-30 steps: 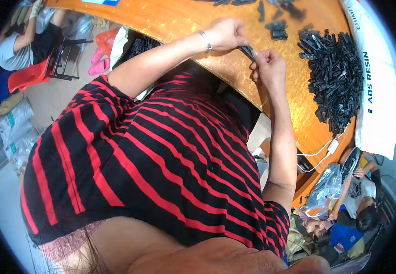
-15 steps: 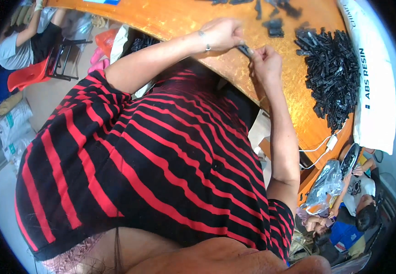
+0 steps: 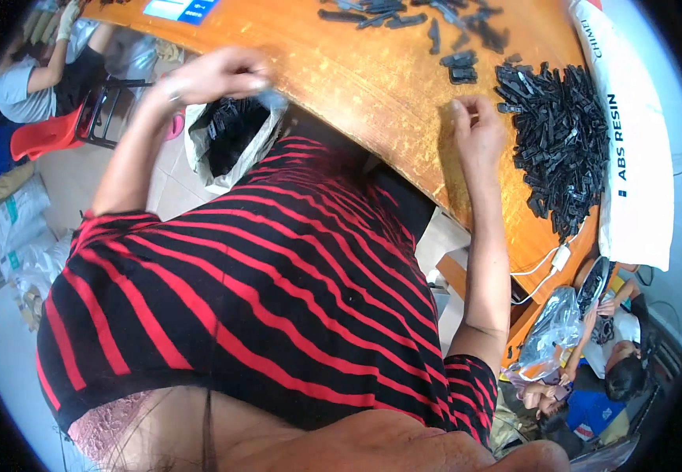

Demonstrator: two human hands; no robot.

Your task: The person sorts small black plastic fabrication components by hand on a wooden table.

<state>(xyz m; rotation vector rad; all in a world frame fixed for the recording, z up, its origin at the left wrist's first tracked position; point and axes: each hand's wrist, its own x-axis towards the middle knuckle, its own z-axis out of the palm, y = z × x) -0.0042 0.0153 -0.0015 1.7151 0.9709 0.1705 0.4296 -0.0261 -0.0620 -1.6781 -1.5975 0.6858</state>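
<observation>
My left hand is closed, its thumb and fingers pinching a small dark plastic part smeared by motion. It hovers past the table's near edge, above an open white sack that holds a heap of black plastic parts. My right hand rests over the tabletop, fingers loosely curled and thumb apart, with nothing visible in it. Close by on its right lies a big pile of slim black plastic parts. Just beyond its fingertips sits a small cluster of black parts.
Several loose black parts lie along the far side of the orange wooden table. A white printed bag borders the pile. A white cable hangs at the right edge. Other people work at far left and lower right; a red stool stands left.
Both hands were together over the table on a dark part. Now my left hand has swung left over the sack with it, and my right hand has let go and shifted slightly right.
</observation>
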